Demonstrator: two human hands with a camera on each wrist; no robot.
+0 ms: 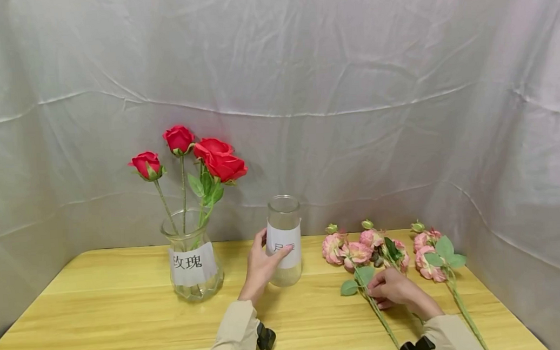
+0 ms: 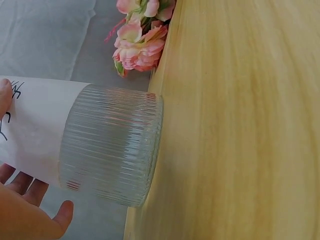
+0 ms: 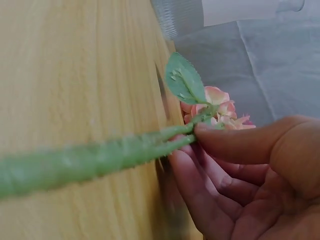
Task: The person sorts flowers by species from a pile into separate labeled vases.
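My left hand grips a tall clear glass vase with a white paper label, thumb across the front and fingers round the side. In the left wrist view the ribbed lower part of this vase shows at the table edge. My right hand pinches the green stem of a pink flower between thumb and fingers. The stem forks near the fingertips, and a leaf stands just beyond them. More pink blooms lie behind the right hand, their stems partly hidden.
On the left, a wider glass vase with a white label holds several red roses. Another pink flower stem lies at the right of the wooden table. Grey cloth hangs behind and at the sides.
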